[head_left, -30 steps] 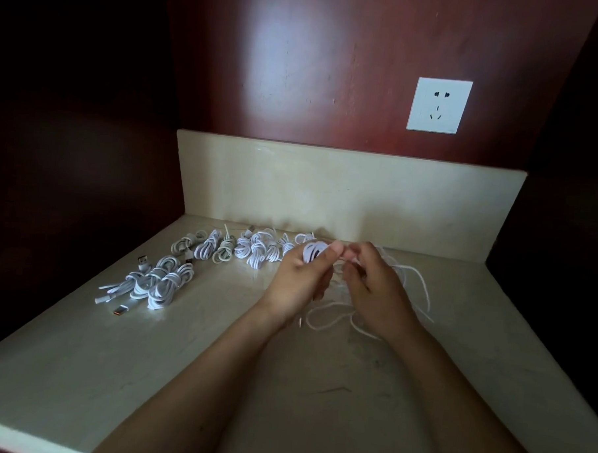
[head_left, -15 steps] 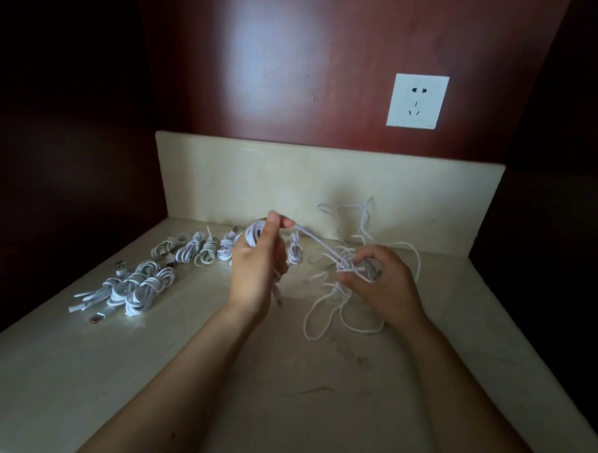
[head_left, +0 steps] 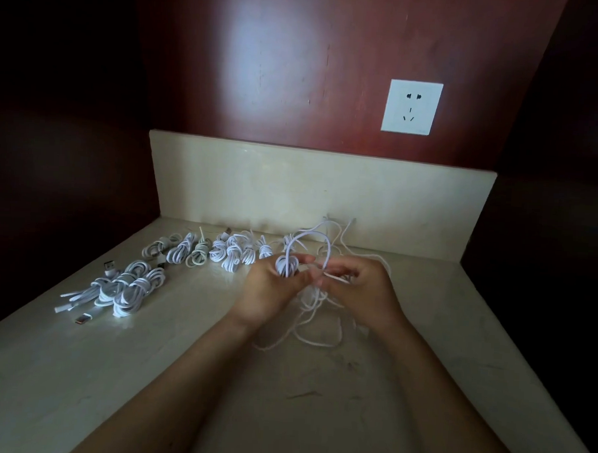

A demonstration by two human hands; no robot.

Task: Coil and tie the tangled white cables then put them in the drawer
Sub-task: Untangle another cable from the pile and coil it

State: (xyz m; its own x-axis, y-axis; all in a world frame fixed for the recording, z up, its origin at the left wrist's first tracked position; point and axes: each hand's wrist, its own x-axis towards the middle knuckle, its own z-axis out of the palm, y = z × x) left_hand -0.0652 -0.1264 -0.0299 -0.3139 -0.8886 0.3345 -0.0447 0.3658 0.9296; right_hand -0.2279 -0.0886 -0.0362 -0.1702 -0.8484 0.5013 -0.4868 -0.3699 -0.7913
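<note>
Gripping a white cable coil (head_left: 286,265), left hand (head_left: 270,292) meets right hand (head_left: 361,294), which pinches its loose strand (head_left: 327,253), mid-countertop (head_left: 130,373), over tangled cable (head_left: 315,324); tied bundles (head_left: 127,287) lie left, well apart; more bundles (head_left: 217,253) line the backsplash (head_left: 326,190) edge.

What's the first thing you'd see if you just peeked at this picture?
First, the two hands in the middle: the left hand holds a small white coil, the right hand pinches its loose loop. Tied white bundles line the counter to their left, and a white wall socket stands out on the dark red wall above.
</note>
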